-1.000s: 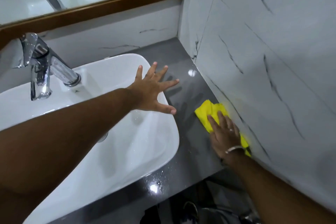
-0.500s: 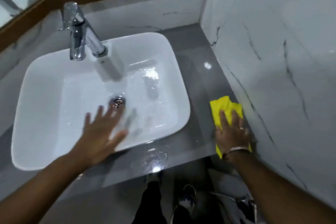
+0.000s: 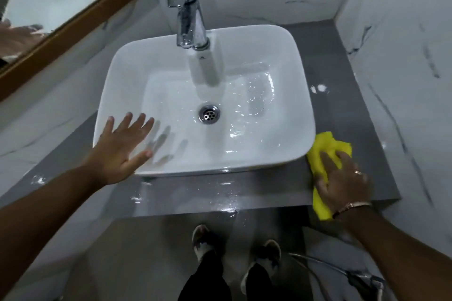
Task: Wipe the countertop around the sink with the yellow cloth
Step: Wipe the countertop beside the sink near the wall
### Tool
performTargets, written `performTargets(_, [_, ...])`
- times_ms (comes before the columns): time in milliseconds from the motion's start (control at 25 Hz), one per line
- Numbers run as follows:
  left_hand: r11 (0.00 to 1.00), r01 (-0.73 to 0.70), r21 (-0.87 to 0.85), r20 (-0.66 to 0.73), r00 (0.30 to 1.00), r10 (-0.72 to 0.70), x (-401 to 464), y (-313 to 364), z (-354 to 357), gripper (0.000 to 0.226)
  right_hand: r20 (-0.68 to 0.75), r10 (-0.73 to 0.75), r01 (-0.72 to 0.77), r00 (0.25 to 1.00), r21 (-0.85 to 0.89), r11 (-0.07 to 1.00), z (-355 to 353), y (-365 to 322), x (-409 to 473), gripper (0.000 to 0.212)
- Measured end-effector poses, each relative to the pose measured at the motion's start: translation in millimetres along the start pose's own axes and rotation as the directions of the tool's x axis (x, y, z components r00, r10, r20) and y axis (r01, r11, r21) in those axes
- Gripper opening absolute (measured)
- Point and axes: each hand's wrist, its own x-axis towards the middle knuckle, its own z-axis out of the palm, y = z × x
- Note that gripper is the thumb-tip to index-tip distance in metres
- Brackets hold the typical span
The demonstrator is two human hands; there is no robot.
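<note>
A white rectangular sink (image 3: 300, 105) sits on a grey countertop (image 3: 342, 95). The yellow cloth (image 3: 325, 149) lies crumpled on the countertop at the sink's front right corner, reaching the counter's front edge. My right hand (image 3: 342, 181) presses flat on the cloth, covering its middle. My left hand (image 3: 122, 149) is spread open over the sink's front left rim, holding nothing. The sink's inside is wet.
A chrome tap (image 3: 188, 12) stands at the back of the sink. A marble wall (image 3: 403, 56) closes the counter's right side. Wood-framed mirrors (image 3: 49, 7) run behind and to the left. Water drops shine on the front counter strip (image 3: 220, 193). My shoes (image 3: 203, 242) are below.
My right hand has slid the cloth from beside the right wall toward the sink's front right corner. My left hand drew back from the sink's far right rim to its front left rim.
</note>
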Motion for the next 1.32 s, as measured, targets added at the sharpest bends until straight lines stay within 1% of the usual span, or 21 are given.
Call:
performTargets(80, [1.000, 0.002, -0.011, 0.018, 1.000, -0.002, -0.3, -2.7, -1.5, 0.079, -0.011, 0.104, -0.103, 0.995, 0.060, 0.993, 7.7, -48.5, -11.0, 0.068])
performTargets(160, [1.000, 0.002, -0.021, 0.051, 0.999, -0.001, 0.9, -5.9, -1.5, 0.080, 0.049, 0.142, -0.148, 0.989, 0.155, 0.977, 21.9, -127.8, -36.3, 0.067])
performTargets(240, [1.000, -0.007, -0.020, 0.087, 0.996, 0.008, 4.2, -2.9, -0.6, 0.081, 0.159, 0.252, -0.285, 0.955, 0.244, 0.927, 25.4, -197.9, -57.8, 0.062])
performTargets(280, [1.000, -0.010, -0.021, 0.100, 0.995, 0.012, 3.0, -4.3, -0.3, 0.080, 0.163, 0.240, -0.277, 0.957, 0.269, 0.923, 26.8, -232.0, -69.0, 0.060])
performTargets(360, [0.999, -0.022, -0.029, 0.104, 0.994, 0.025, 3.3, -5.2, 1.3, 0.081, 0.188, 0.042, -0.087, 0.981, 0.239, 0.967, 29.5, -286.7, -96.2, 0.064])
performTargets(440, [0.999, -0.021, -0.031, 0.080, 0.996, 0.024, 4.3, -9.9, 3.1, 0.084, 0.206, -0.266, 0.226, 0.942, 0.202, 0.953, 34.2, -324.8, -121.6, 0.071])
performTargets(560, [0.999, -0.014, -0.029, 0.051, 0.999, 0.016, 5.0, -11.8, 8.2, 0.087, 0.046, -0.491, 0.479, 0.870, 0.156, 0.864, 22.0, -307.0, -107.5, 0.076])
performTargets(640, [0.999, -0.028, -0.034, 0.027, 0.999, 0.029, 5.8, -11.9, 8.5, 0.088, 0.034, -0.412, 0.410, 0.911, 0.041, 0.911, 14.7, -256.8, -93.6, 0.081])
performTargets(720, [0.998, -0.055, -0.044, -0.025, 0.998, 0.054, 4.5, -13.9, 9.8, 0.089, -0.045, -0.045, 0.045, 0.998, 0.012, 0.999, 6.2, -205.2, -86.0, 0.068])
performTargets(800, [0.996, -0.076, -0.045, -0.060, 0.996, 0.073, 3.1, -14.1, 11.0, 0.089, -0.014, 0.311, -0.310, 0.950, 0.037, 0.950, 4.6, -210.2, -89.0, 0.067])
performTargets(840, [0.996, -0.080, -0.041, -0.072, 0.994, 0.077, 3.5, -12.7, 11.3, 0.088, -0.010, 0.422, -0.421, 0.907, 0.051, 0.906, 7.6, -234.6, -90.5, 0.064])
performTargets(880, [0.996, -0.079, -0.033, -0.080, 0.994, 0.076, 3.9, -12.4, 11.5, 0.088, 0.009, 0.443, -0.442, 0.896, 0.099, 0.892, 11.0, -269.8, -91.2, 0.057])
performTargets(920, [0.997, -0.077, -0.028, -0.078, 0.994, 0.075, 4.3, -12.4, 10.7, 0.087, 0.073, 0.363, -0.369, 0.929, 0.118, 0.922, 12.2, -312.2, -96.5, 0.048])
performTargets(960, [0.996, -0.080, -0.030, -0.070, 0.995, 0.078, 4.6, -13.0, 9.9, 0.088, 0.154, 0.163, -0.179, 0.975, 0.094, 0.979, 20.8, -353.8, -105.1, 0.043])
performTargets(1000, [0.996, -0.083, -0.034, -0.062, 0.995, 0.081, 4.2, -14.1, 9.6, 0.088, 0.200, -0.084, 0.070, 0.976, 0.079, 0.994, 30.5, -390.3, -118.1, 0.047])
performTargets(1040, [0.996, -0.082, -0.036, -0.060, 0.995, 0.080, 3.0, -14.9, 10.6, 0.088, 0.216, -0.291, 0.281, 0.932, 0.075, 0.957, 41.0, -413.3, -130.9, 0.052])
performTargets(1120, [0.997, -0.077, -0.033, -0.056, 0.996, 0.075, 2.0, -15.8, 10.3, 0.088, 0.164, -0.483, 0.478, 0.860, 0.070, 0.875, 40.2, -402.5, -128.4, 0.053])
performTargets(1160, [0.997, -0.074, -0.034, -0.051, 0.996, 0.072, 2.2, -15.7, 9.6, 0.089, 0.162, -0.496, 0.499, 0.853, 0.026, 0.866, 30.6, -373.6, -125.2, 0.051])
performTargets(1200, [0.997, -0.072, -0.035, -0.048, 0.996, 0.070, 2.9, -16.3, 9.3, 0.089, 0.121, -0.424, 0.432, 0.897, -0.039, 0.901, 19.2, -337.5, -115.0, 0.049])
performTargets(1280, [0.997, -0.070, -0.037, -0.045, 0.997, 0.069, 3.7, -15.1, 9.0, 0.088, 0.039, -0.187, 0.191, 0.982, -0.171, 0.966, 11.9, -244.9, -93.0, 0.055])
performTargets(1320, [0.997, -0.073, -0.037, -0.048, 0.996, 0.071, 3.9, -14.1, 8.4, 0.088, 0.057, -0.028, 0.038, 0.998, -0.192, 0.981, 1.5, -203.9, -85.2, 0.059])
